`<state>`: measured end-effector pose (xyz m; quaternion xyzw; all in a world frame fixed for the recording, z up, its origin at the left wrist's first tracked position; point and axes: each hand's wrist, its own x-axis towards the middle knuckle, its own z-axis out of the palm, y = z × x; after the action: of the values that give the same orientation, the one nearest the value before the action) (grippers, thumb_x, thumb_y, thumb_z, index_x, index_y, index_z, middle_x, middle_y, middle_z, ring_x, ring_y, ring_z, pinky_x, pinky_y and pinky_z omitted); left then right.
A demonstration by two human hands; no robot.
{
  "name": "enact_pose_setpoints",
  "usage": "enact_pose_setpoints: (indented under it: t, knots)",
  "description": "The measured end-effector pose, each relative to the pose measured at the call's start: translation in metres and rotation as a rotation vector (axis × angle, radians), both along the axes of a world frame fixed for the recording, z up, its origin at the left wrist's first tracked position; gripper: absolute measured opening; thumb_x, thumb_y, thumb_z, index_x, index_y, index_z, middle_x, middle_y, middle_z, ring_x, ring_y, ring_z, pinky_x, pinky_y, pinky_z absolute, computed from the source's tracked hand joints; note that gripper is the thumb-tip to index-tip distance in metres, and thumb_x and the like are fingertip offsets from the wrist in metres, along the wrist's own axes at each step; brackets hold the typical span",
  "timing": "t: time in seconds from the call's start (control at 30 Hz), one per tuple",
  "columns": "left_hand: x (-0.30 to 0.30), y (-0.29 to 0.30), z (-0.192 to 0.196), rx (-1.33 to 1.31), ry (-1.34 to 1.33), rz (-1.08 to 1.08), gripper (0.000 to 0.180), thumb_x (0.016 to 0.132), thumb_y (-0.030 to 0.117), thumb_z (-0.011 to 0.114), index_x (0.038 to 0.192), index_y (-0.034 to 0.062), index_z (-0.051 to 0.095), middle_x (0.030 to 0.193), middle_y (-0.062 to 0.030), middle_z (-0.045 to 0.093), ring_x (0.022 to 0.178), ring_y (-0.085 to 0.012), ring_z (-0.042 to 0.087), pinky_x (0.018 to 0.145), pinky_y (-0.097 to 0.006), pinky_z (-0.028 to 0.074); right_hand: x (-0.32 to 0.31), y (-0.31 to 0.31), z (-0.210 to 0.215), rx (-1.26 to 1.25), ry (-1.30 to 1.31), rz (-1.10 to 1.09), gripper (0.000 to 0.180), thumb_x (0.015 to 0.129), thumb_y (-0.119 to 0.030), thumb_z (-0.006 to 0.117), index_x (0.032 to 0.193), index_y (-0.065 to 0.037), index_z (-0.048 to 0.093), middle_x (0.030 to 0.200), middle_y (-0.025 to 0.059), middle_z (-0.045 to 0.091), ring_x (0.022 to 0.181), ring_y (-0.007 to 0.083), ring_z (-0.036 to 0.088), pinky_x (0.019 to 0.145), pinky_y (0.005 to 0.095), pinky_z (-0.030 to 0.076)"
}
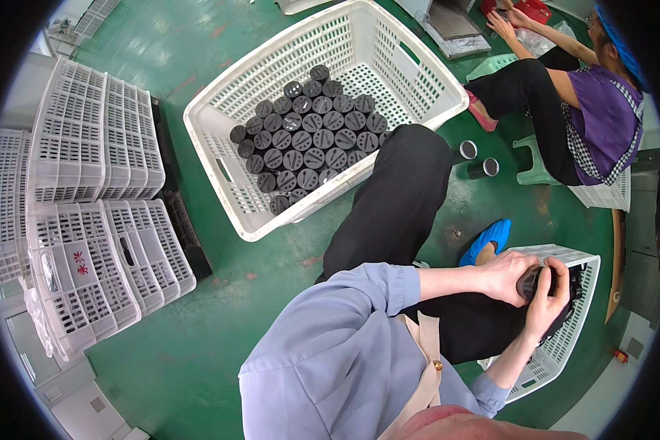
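Observation:
Over a white slatted basket at the right, both my hands are closed around a short black cylinder with a dark round end. My left hand grips its left side with the fingers curled. My right hand wraps it from the right, thumb and fingers bent over the top. Between them the fingers cover most of the cylinder. More dark pieces lie in the basket beneath, too hidden to make out. In a large white crate stand many black cylinders in rows, their round ends up, marked with slots.
Two black cylinders stand on the green floor beyond my knee. Stacked white crates rise at the left. A co-worker in purple sits at the upper right, by a green stool. A blue shoe cover is on my foot.

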<state>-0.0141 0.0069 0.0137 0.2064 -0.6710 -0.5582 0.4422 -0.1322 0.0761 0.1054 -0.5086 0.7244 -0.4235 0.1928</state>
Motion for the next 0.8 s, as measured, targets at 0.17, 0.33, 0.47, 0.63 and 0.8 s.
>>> enact_pose_setpoints:
  t: [0.17,0.33,0.47,0.63,0.8]
  knots:
    - [0.004,0.002,0.007,0.254,0.215,-0.656,0.064,0.064,0.025,0.091,0.112,-0.0043,0.061,0.095,-0.0150,0.071,0.087,-0.0258,0.072,0.081,-0.036,0.058,-0.017,0.011,0.029,0.012,-0.120,0.479,0.024,0.092,-0.014,0.073,0.110,0.001,0.066,0.107,0.0124,0.068,0.107,0.0277,0.064,0.100,0.0402,0.049]
    - [-0.005,0.013,0.005,0.130,-0.008,-0.210,0.067,0.059,0.024,0.090,0.110,-0.0057,0.059,0.098,-0.0225,0.072,0.095,-0.0416,0.073,0.081,-0.048,0.058,0.000,0.003,-0.010,-0.086,0.050,-0.065,0.006,0.103,-0.002,0.066,0.106,0.002,0.067,0.099,0.0042,0.069,0.094,0.0125,0.064,0.089,0.0275,0.050]
    - [-0.002,0.007,0.003,0.097,-0.080,-0.142,0.067,0.060,0.024,0.091,0.112,-0.0047,0.061,0.094,-0.0186,0.073,0.090,-0.0371,0.074,0.081,-0.044,0.059,-0.009,0.011,0.002,-0.056,0.005,0.052,0.014,0.100,-0.002,0.064,0.113,0.003,0.067,0.109,0.0092,0.069,0.104,0.0181,0.063,0.097,0.0333,0.050]
    - [-0.003,0.009,0.003,0.276,0.114,-0.767,0.058,0.062,0.027,0.091,0.104,-0.0028,0.066,0.088,-0.0093,0.074,0.086,-0.0214,0.073,0.078,-0.036,0.058,-0.010,0.018,0.034,-0.020,-0.169,0.457,0.022,0.097,-0.018,0.071,0.103,0.002,0.063,0.094,0.0107,0.065,0.093,0.0188,0.062,0.086,0.0319,0.049]
    - [0.002,0.023,0.011,0.304,0.050,-0.575,0.064,0.060,0.027,0.091,0.110,-0.0040,0.064,0.092,-0.0137,0.075,0.089,-0.0262,0.075,0.080,-0.038,0.059,0.001,0.023,0.017,-0.067,-0.102,0.193,0.005,0.101,0.005,0.060,0.098,0.001,0.062,0.089,0.0079,0.066,0.084,0.0135,0.062,0.080,0.0261,0.049]
